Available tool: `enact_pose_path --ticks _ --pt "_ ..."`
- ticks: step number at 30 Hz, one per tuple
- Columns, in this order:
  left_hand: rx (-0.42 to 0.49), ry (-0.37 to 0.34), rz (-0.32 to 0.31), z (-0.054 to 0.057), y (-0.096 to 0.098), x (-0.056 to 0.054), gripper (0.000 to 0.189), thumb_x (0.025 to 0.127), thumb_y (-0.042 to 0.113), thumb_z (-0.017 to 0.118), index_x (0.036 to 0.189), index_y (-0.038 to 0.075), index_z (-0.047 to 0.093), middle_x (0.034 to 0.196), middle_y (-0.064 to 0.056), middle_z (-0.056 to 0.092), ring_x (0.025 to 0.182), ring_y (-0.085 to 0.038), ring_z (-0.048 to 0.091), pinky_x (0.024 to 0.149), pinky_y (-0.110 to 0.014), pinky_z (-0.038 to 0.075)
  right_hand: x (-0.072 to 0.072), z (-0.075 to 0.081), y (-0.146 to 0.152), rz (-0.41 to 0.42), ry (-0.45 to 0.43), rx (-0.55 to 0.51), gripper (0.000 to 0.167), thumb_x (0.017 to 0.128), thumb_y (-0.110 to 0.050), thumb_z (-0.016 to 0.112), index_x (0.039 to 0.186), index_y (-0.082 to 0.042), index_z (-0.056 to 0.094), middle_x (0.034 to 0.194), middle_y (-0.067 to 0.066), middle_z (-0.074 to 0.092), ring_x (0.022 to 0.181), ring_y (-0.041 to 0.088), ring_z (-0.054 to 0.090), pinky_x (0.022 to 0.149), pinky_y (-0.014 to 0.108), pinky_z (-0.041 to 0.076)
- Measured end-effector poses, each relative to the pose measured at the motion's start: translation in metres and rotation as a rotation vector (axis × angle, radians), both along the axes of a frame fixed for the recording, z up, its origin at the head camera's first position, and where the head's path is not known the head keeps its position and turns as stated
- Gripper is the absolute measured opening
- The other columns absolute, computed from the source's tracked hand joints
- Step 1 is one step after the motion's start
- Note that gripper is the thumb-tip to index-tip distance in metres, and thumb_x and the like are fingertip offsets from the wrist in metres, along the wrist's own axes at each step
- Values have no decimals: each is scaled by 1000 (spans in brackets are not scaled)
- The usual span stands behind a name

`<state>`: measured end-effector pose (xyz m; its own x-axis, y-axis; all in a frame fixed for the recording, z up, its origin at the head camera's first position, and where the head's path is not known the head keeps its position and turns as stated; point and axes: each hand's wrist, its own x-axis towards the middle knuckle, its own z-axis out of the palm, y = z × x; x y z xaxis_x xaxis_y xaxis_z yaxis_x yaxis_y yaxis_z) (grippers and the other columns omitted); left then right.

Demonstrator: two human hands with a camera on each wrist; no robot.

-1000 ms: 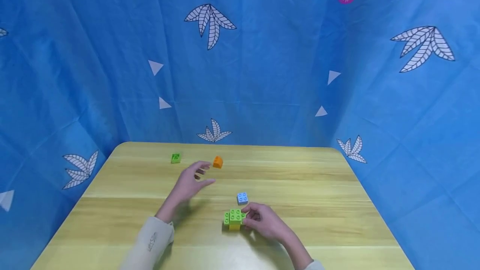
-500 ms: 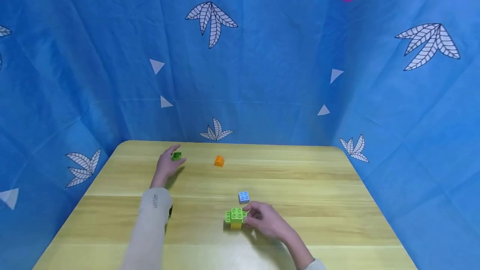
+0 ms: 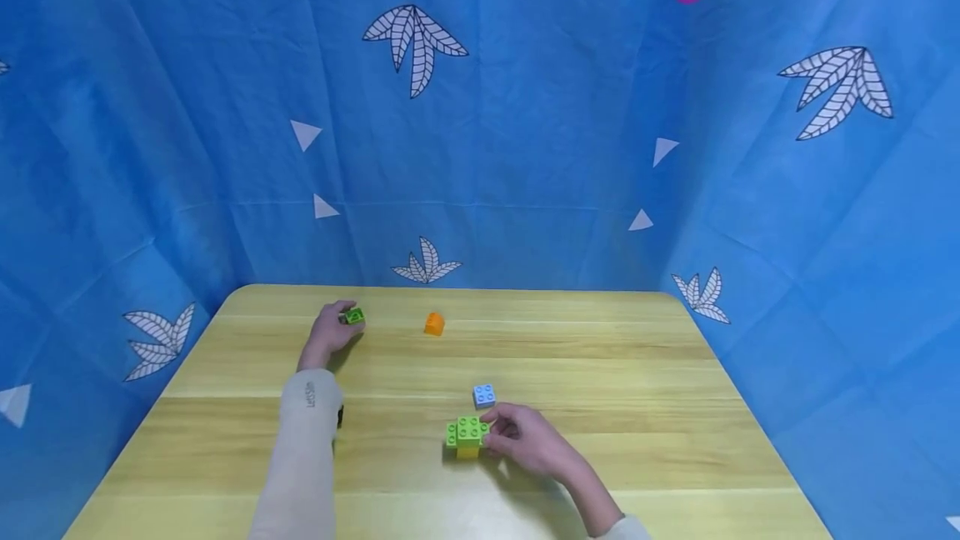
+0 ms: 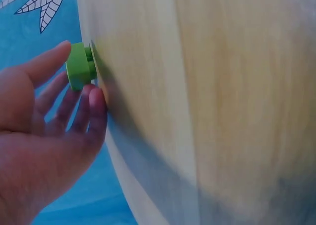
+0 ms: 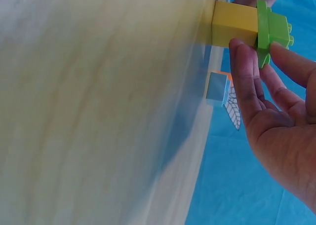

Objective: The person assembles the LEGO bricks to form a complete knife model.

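Observation:
At the table's far left, my left hand (image 3: 328, 333) pinches a small green toy brick (image 3: 355, 316) between thumb and fingers. In the left wrist view that brick (image 4: 78, 69) has its studs turned down toward the tabletop. Near the front middle, my right hand (image 3: 529, 442) grips the right end of a brick stack (image 3: 468, 432). The stack has a yellow base, a wide green piece across it and a studded green brick on top. In the right wrist view the thumb and fingers hold the wide green piece (image 5: 263, 35), above the yellow base (image 5: 234, 25).
A light blue brick (image 3: 483, 395) lies just behind the stack, studs up. Farther back stands an orange brick (image 3: 434, 323), to the right of my left hand. A blue patterned curtain (image 3: 480, 148) hangs behind and beside the wooden table (image 3: 585, 357).
My left hand has moved left and away from beside the orange brick to the green brick, and its fingers have closed on it. The right hand stays at the stack.

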<state>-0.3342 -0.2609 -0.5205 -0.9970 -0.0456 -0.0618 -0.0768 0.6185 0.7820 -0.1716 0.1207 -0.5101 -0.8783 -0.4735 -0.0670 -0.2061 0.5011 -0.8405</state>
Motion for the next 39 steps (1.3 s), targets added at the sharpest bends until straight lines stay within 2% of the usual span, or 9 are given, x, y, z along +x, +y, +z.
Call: enact_pose_path --ticks 6,12,17,25,29,35,39 --pt "-70 7 -4 2 2 0 52 101 6 62 148 -7 44 138 -37 43 126 -52 50 108 -60 46 0 1 -3 5 -6 -9 33 95 -19 74 122 -2 67 99 4 69 94 17 66 86 28 59" --pt "-93 -4 -3 3 2 2 49 101 6 62 145 -8 47 137 -36 47 125 -49 52 106 -59 47 -1 -1 -6 9 2 -15 32 95 -19 74 122 -2 68 100 4 69 94 17 66 85 26 58" --pt "-102 17 -35 2 2 2 47 101 7 62 144 -9 48 136 -35 50 123 -48 54 105 -58 49 -1 0 -7 14 -3 -18 31 95 -18 73 121 -3 68 98 4 69 92 16 66 82 23 56" --pt "-42 65 -102 8 15 5 46 104 9 60 145 -8 47 133 -31 55 119 -43 56 101 -54 52 -2 0 -6 15 5 -8 31 95 -17 73 122 -2 67 101 5 69 95 18 66 87 29 59" --pt "32 85 -138 14 23 5 46 103 8 61 145 -5 48 133 -28 57 122 -41 55 104 -54 51 -3 0 -5 10 15 -3 31 95 -18 73 122 -3 67 101 5 69 95 18 66 89 34 60" --pt "90 112 -169 24 36 11 42 100 7 66 138 -3 51 131 -25 59 124 -41 57 104 -52 52 -4 -1 -4 9 6 -13 31 95 -18 73 121 -3 67 100 4 69 94 17 66 87 29 59" --pt "121 146 -187 29 46 18 41 97 6 69 133 -3 53 127 -24 61 119 -38 60 102 -48 54 -3 -2 -5 14 6 -19 31 95 -18 73 121 -1 67 100 5 69 95 17 66 88 29 59"
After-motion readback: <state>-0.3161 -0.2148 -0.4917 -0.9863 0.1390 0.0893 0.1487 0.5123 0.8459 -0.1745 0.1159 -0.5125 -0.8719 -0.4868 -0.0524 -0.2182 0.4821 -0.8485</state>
